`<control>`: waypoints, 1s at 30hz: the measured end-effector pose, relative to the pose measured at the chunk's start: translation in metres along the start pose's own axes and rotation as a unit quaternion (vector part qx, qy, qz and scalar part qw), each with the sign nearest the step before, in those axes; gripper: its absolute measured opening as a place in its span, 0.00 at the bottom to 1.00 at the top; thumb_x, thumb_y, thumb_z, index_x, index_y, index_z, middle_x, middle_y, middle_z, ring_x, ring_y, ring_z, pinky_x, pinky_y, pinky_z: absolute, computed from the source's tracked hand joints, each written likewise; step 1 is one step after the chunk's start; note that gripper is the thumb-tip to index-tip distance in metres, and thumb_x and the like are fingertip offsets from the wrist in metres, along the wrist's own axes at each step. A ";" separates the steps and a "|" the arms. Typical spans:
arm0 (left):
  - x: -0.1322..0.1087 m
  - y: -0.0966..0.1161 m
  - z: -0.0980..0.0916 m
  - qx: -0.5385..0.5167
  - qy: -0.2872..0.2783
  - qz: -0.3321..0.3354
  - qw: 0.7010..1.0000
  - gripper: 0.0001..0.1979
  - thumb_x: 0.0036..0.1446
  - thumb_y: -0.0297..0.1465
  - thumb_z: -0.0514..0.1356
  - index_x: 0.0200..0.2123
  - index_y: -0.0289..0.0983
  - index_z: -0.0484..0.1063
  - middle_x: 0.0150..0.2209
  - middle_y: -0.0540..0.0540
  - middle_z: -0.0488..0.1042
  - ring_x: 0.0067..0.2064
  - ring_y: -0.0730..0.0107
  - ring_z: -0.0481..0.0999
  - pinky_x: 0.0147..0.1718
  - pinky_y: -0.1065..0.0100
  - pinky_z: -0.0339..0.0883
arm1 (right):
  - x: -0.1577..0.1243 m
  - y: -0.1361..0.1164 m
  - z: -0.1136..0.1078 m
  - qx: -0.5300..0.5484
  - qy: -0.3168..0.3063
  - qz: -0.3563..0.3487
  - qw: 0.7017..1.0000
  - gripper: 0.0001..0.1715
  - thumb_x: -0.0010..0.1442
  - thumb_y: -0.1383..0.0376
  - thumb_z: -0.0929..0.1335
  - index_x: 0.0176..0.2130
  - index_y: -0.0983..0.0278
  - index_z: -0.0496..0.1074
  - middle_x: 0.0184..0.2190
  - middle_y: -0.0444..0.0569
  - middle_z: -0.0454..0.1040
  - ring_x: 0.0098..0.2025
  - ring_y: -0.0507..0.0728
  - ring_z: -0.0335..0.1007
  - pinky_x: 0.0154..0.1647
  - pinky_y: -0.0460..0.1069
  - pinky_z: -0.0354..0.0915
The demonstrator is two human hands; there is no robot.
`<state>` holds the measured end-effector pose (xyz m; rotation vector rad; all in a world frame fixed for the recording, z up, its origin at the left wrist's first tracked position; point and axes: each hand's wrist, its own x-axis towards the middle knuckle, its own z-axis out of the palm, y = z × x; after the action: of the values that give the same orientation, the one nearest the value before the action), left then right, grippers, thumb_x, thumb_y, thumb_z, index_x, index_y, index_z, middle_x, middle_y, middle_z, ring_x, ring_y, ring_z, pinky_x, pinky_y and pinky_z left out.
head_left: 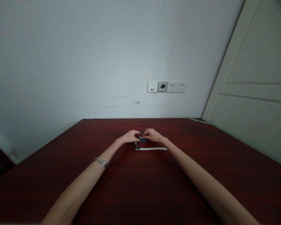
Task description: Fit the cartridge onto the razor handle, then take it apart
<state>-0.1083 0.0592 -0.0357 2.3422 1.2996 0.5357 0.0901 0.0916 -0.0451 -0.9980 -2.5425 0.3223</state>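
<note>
A small box-like thing (142,140), clear or dark and glossy, lies on the table between my hands. My left hand (130,136) is at its left side, thumb and forefinger apart with a gap between them. Below that hand is a small dark-and-white piece (135,143), partly hidden by the fingers. My right hand (152,135) reaches the top of the box with its fingertips pinched together; whatever is between them is too small to make out. A flat white strip (152,148) with a dark left end lies just nearer to me, its right end by my right wrist.
The dark red wooden table (140,193) meets a white wall (107,62) at the back. Sockets (176,87) and a switch panel are set in that wall. A pale panelled door (255,78) stands along the right side. A thin flat strip (199,121) lies at the back right corner.
</note>
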 end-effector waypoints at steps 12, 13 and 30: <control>0.004 -0.006 0.007 0.003 -0.014 0.029 0.999 0.27 0.39 0.30 0.65 0.47 0.33 0.69 0.47 0.41 0.72 0.47 0.60 0.71 0.46 0.66 0.63 | 0.000 -0.003 0.002 -0.013 0.001 -0.015 1.000 0.11 0.52 0.62 0.68 0.35 0.62 0.77 0.35 0.48 0.75 0.37 0.54 0.69 0.39 0.43 0.60; 0.004 -0.005 0.007 0.002 -0.013 0.029 0.999 0.26 0.39 0.30 0.65 0.46 0.33 0.69 0.46 0.42 0.73 0.47 0.61 0.72 0.46 0.66 0.63 | 0.000 -0.004 0.001 -0.013 0.000 -0.014 1.000 0.10 0.52 0.62 0.68 0.34 0.62 0.77 0.35 0.48 0.75 0.37 0.54 0.69 0.39 0.43 0.60; 0.001 0.000 0.006 -0.008 -0.008 0.013 1.000 0.27 0.39 0.29 0.65 0.47 0.33 0.69 0.45 0.41 0.74 0.46 0.62 0.73 0.45 0.67 0.63 | 0.000 -0.010 -0.002 -0.009 -0.022 0.005 1.000 0.09 0.51 0.64 0.67 0.33 0.63 0.77 0.37 0.48 0.74 0.37 0.54 0.68 0.39 0.43 0.60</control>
<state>-0.1052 0.0591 -0.0405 2.3487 1.2540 0.5329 0.0853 0.0843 -0.0399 -1.0228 -2.5857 0.3280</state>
